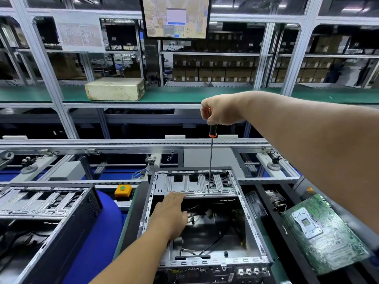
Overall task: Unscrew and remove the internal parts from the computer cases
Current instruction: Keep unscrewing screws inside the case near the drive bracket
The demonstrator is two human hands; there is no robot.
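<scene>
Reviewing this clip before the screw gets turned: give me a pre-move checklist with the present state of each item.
1. Right hand grips the screwdriver handle: ok.
2. Shaft upright, tip down on the drive cage: ok.
3. Tip seated in a screw head: cannot tell, too small.
4. Left hand rests at the cage edge, steadying the open case: ok.
5. Loose cables clear of the tip: ok.

- My right hand [222,108] is raised high, arm stretched forward from the right, fingers curled round the screwdriver [211,152] handle, shaft pointing straight down.
- My left hand [171,212] reaches low and forward, palm down, fingers straight, fingertips touching the drive cage [194,184] edge inside the case [254,228].
</scene>
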